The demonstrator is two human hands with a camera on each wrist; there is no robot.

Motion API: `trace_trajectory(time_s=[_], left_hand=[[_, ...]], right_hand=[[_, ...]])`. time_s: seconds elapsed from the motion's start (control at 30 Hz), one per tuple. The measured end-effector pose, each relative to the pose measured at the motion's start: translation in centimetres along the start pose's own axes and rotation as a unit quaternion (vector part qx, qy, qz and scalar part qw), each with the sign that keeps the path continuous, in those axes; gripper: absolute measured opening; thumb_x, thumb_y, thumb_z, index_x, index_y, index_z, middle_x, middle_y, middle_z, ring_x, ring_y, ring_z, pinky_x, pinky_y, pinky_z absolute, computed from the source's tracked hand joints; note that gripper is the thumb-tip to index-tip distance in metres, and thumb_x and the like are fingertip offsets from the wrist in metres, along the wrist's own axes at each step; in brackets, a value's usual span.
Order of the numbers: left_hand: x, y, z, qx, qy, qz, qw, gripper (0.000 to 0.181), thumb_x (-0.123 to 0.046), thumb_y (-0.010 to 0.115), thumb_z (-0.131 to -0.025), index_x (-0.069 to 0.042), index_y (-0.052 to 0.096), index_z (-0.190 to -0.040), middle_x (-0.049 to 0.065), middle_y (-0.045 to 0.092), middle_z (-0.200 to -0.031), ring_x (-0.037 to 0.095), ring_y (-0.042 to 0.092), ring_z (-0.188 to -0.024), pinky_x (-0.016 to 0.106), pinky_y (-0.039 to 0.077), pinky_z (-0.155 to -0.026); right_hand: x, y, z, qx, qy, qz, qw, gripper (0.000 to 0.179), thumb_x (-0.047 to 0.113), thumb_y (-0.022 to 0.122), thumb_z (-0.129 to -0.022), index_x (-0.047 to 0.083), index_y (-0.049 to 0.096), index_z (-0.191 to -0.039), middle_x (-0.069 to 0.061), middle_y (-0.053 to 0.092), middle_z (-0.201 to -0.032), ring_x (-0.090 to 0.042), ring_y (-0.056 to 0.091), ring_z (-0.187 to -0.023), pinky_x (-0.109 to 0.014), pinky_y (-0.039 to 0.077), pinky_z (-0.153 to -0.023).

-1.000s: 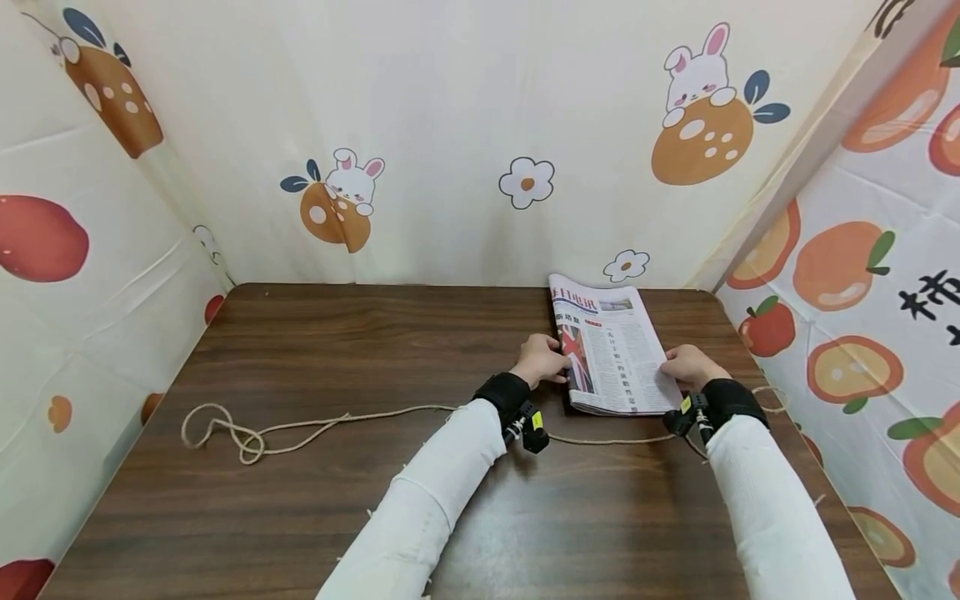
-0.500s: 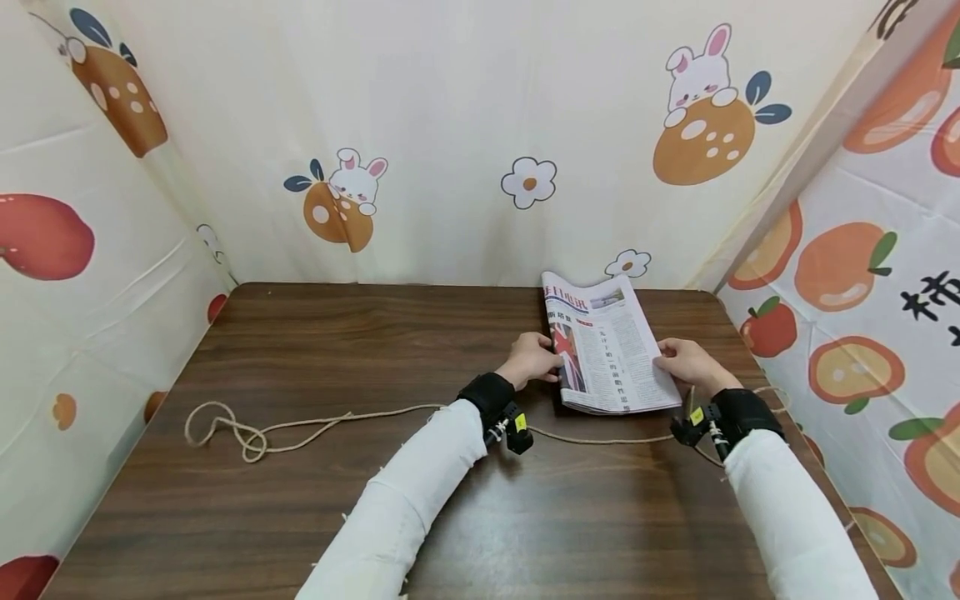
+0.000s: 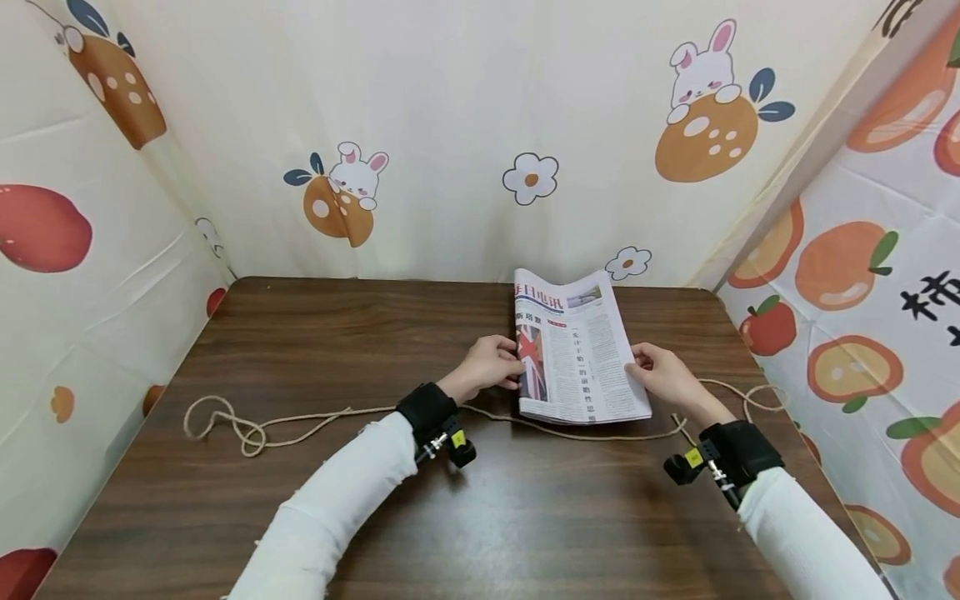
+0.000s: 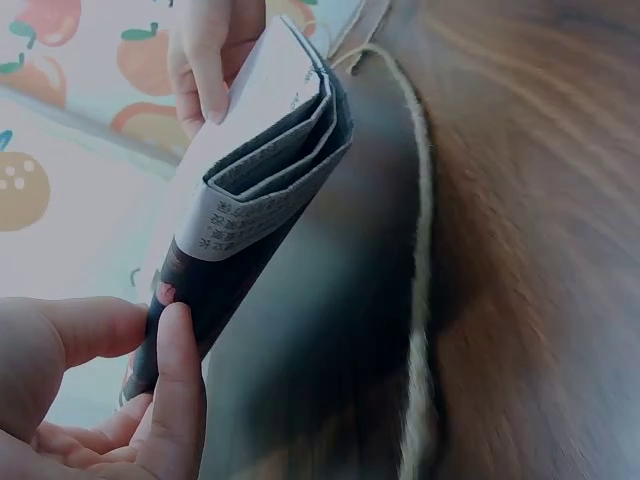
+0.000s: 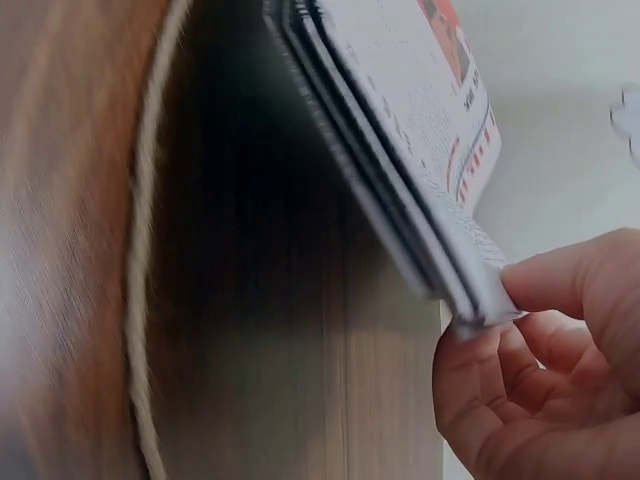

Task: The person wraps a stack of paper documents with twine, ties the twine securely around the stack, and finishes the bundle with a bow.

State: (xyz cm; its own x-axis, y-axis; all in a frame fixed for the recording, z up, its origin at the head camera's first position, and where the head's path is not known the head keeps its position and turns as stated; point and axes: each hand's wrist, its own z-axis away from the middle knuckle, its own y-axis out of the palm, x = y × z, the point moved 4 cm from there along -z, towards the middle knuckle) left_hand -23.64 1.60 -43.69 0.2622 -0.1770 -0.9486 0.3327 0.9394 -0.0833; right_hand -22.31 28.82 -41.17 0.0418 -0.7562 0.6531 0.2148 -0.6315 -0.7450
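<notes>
A folded newspaper (image 3: 573, 350) is held between both hands above the far part of the wooden table, its printed front facing up. My left hand (image 3: 491, 365) pinches its left folded edge; in the left wrist view the thumb and fingers (image 4: 178, 385) press on the dark spine. At the opposite edge my right hand (image 3: 663, 375) pinches the newspaper (image 5: 400, 140) between thumb and curled fingers, as the right wrist view shows. Stacked folded layers are visible along the near end. A thin beige rope (image 3: 577, 435) runs across the table just in front of the newspaper.
The rope's left end lies in a loose loop (image 3: 253, 437); its right part curls near the table's right edge beside my right wrist. A patterned curtain (image 3: 450, 142) stands behind the brown table (image 3: 360, 333), with fruit-print cloth (image 3: 847, 267) at the right side.
Both hands have carried the newspaper to the left, toward the middle of the table. More of the rope's right part now shows. The rope's left loop has stayed in place.
</notes>
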Motion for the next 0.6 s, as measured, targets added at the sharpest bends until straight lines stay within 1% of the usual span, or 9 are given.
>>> trace_trajectory(time_s=[0.03,0.07,0.17,0.23,0.27,0.3,0.43,0.6], left_hand=[[0.0,-0.5,0.5,-0.001,0.000,-0.002,1.0000,0.045,0.001,0.061,-0.082,0.006,0.044,-0.124,0.021,0.061,-0.099,0.017,0.061,-0.063,0.033,0.054,-0.063],[0.1,-0.9,1.0,0.000,0.000,-0.005,1.0000,0.046,0.000,0.061,-0.083,0.006,0.044,-0.124,0.021,0.061,-0.100,0.021,0.063,-0.065,0.034,0.054,-0.064],[0.3,-2.2,2.4,0.001,-0.003,-0.015,0.9999,0.045,-0.002,0.062,-0.084,0.004,0.044,-0.125,0.019,0.061,-0.100,0.023,0.063,-0.068,0.039,0.054,-0.069],[0.5,-3.0,3.3,-0.002,-0.006,-0.022,0.9997,0.045,-0.003,0.063,-0.084,0.003,0.045,-0.124,0.018,0.061,-0.097,0.023,0.064,-0.068,0.038,0.054,-0.068],[0.7,-3.3,3.8,-0.001,-0.006,-0.023,0.9997,0.045,-0.003,0.063,-0.084,0.002,0.045,-0.124,0.017,0.060,-0.098,0.022,0.063,-0.069,0.039,0.054,-0.068],[0.9,-3.7,4.2,-0.004,-0.007,-0.025,0.9997,0.044,-0.003,0.063,-0.084,0.002,0.045,-0.123,0.016,0.060,-0.097,0.019,0.063,-0.067,0.038,0.054,-0.067],[1.5,-4.9,5.8,-0.016,-0.009,-0.028,0.9994,0.043,-0.003,0.064,-0.083,0.001,0.046,-0.123,0.016,0.060,-0.095,0.018,0.062,-0.065,0.036,0.054,-0.064],[2.7,-6.3,8.0,-0.029,-0.016,-0.039,0.9987,0.044,-0.004,0.065,-0.083,0.000,0.047,-0.123,0.014,0.061,-0.094,0.018,0.062,-0.063,0.039,0.054,-0.064]], right_hand=[[0.3,0.3,0.1,0.001,-0.004,-0.004,1.0000,0.029,0.012,0.050,-0.092,-0.005,0.051,-0.115,-0.015,0.057,-0.095,-0.021,0.052,-0.082,-0.029,0.041,-0.068],[0.6,0.6,0.3,0.004,-0.008,-0.009,0.9999,0.029,0.013,0.050,-0.092,-0.004,0.051,-0.115,-0.014,0.056,-0.095,-0.021,0.052,-0.082,-0.029,0.041,-0.067],[1.5,1.5,0.7,0.002,-0.018,-0.013,0.9997,0.028,0.013,0.051,-0.092,-0.002,0.052,-0.114,-0.013,0.057,-0.094,-0.021,0.052,-0.081,-0.029,0.042,-0.066],[2.0,2.1,1.1,-0.002,-0.026,-0.021,0.9994,0.028,0.012,0.052,-0.091,-0.003,0.052,-0.114,-0.013,0.058,-0.093,-0.022,0.054,-0.082,-0.029,0.042,-0.066],[2.2,2.5,1.3,-0.005,-0.026,-0.023,0.9994,0.028,0.012,0.052,-0.091,-0.003,0.052,-0.115,-0.013,0.058,-0.094,-0.022,0.054,-0.082,-0.029,0.043,-0.066],[2.4,2.9,1.4,-0.008,-0.024,-0.027,0.9993,0.028,0.012,0.053,-0.090,-0.002,0.053,-0.115,-0.013,0.058,-0.094,-0.023,0.055,-0.084,-0.028,0.044,-0.066],[3.3,4.6,2.1,-0.014,-0.022,-0.041,0.9988,0.028,0.012,0.054,-0.089,-0.001,0.053,-0.115,-0.012,0.058,-0.094,-0.024,0.057,-0.086,-0.028,0.044,-0.066],[4.3,6.7,3.2,-0.011,-0.029,-0.059,0.9978,0.025,0.010,0.055,-0.088,0.002,0.054,-0.112,-0.009,0.056,-0.091,-0.020,0.054,-0.080,-0.026,0.044,-0.061]])
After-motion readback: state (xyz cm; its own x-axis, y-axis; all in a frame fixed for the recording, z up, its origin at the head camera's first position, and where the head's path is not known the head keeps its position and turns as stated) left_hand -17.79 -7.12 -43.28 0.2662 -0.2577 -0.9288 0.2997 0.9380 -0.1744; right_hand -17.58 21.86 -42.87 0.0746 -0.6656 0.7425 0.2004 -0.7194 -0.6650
